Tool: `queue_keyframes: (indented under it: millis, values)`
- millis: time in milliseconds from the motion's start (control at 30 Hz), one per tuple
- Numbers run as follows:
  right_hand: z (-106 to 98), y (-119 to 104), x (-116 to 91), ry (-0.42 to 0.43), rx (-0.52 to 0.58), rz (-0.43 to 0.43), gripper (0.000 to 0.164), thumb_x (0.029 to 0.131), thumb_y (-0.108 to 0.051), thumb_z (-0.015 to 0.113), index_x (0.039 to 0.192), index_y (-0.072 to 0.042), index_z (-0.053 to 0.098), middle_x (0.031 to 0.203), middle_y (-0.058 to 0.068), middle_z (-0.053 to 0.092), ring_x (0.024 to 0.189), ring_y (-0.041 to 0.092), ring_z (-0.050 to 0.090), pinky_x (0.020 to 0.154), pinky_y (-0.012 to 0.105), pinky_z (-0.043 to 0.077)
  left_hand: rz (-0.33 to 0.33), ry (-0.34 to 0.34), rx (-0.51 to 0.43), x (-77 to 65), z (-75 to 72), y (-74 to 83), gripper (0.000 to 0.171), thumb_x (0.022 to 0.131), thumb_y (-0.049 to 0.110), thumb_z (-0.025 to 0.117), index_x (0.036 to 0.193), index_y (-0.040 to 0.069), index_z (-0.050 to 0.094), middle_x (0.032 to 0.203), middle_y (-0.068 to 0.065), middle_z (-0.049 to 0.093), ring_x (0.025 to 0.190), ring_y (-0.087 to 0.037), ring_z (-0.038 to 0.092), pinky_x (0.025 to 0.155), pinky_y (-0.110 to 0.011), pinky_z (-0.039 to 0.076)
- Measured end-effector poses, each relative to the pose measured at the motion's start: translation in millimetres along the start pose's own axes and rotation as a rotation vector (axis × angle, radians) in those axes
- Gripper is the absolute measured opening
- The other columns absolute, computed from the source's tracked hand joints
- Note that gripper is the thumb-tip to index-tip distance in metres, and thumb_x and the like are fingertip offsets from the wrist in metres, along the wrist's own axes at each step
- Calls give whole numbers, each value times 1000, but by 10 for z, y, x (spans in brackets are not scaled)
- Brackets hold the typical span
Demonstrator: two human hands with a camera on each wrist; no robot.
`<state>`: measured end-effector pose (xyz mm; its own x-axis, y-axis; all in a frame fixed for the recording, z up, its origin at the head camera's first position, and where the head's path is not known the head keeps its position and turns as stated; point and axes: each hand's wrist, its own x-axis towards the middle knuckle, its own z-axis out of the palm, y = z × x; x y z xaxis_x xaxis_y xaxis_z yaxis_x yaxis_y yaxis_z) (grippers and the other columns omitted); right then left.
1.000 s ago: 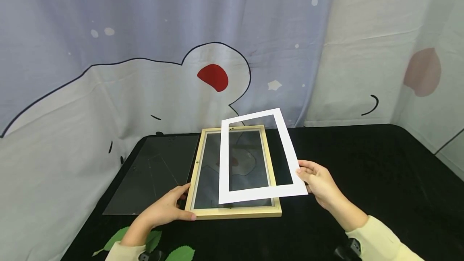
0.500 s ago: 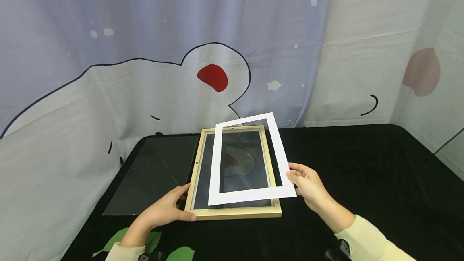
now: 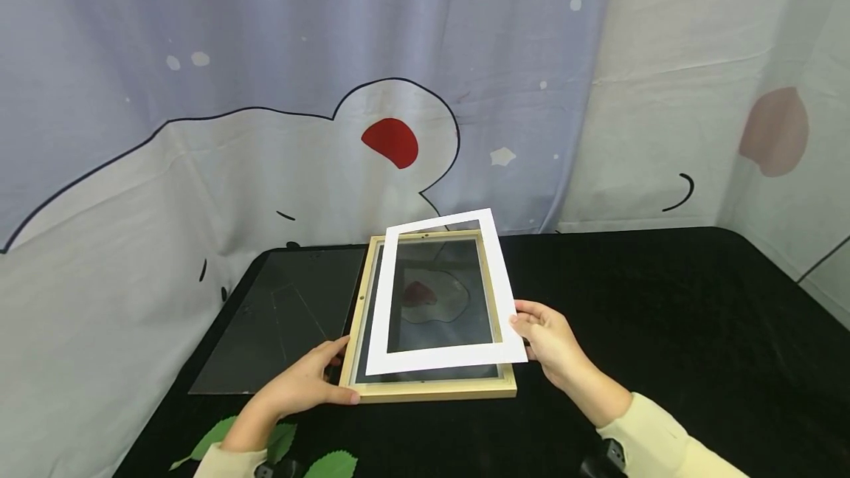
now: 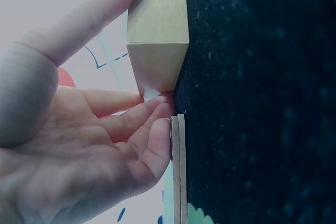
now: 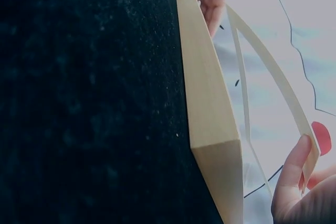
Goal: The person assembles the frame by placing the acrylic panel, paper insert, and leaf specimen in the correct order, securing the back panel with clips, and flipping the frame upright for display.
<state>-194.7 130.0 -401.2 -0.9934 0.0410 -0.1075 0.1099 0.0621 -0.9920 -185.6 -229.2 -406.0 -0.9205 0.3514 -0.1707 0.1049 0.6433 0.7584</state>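
Observation:
A pale wooden picture frame (image 3: pixel 432 392) lies on the black table with a clear, reflective pane (image 3: pixel 438 323) inside it. My left hand (image 3: pixel 299 383) holds the frame's near left corner; in the left wrist view its thumb lies on the front side of the wood (image 4: pixel 157 17) and the index finger reaches the left side. Pinched by its right edge in my right hand (image 3: pixel 554 345) is a white mat board (image 3: pixel 438 357) with a rectangular opening. The mat is tilted above the frame, offset a little to the right. In the right wrist view the mat (image 5: pixel 273 72) bows and stands apart from the wood.
A dark flat panel (image 3: pixel 259 338) lies left of the frame; its layered edge (image 4: pixel 178 171) runs close to my left fingers. Green leaves (image 3: pixel 332 465) lie at the near left. A patterned curtain (image 3: pixel 265 168) hangs behind the black tabletop (image 3: pixel 664 316).
My right hand has moved left and slightly down with the mat board, which now overlaps more of the frame. The left hand and the frame have stayed in place.

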Motion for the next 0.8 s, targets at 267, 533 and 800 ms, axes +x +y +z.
queue_keyframes:
  millis: [267, 533, 800]
  values:
    - [87, 20, 3, 21, 1, 20, 35, 95, -1, 53, 128, 9, 50, 106, 18, 66, 79, 16, 65, 64, 32, 56, 16, -14, -26, -20, -17, 15, 97, 72, 21, 84, 145, -11, 29, 130, -25, 44, 109, -33, 46, 77, -37, 47]
    - [136, 42, 21, 21, -6, 17, 35, 94, -1, 53, 127, 9, 51, 101, 15, 67, 78, 16, 66, 62, 32, 56, 15, -16, -22, -15, -19, 13, 97, 72, 21, 84, 145, -10, 29, 132, -25, 43, 111, -34, 45, 79, -38, 46]
    - [169, 61, 13, 23, -14, 17, 35, 94, -1, 54, 127, 9, 51, 103, 19, 66, 77, 17, 66, 61, 33, 56, 9, -14, -15, -20, -18, 15, 97, 71, 21, 84, 145, -10, 29, 133, -25, 43, 111, -34, 46, 79, -39, 46]
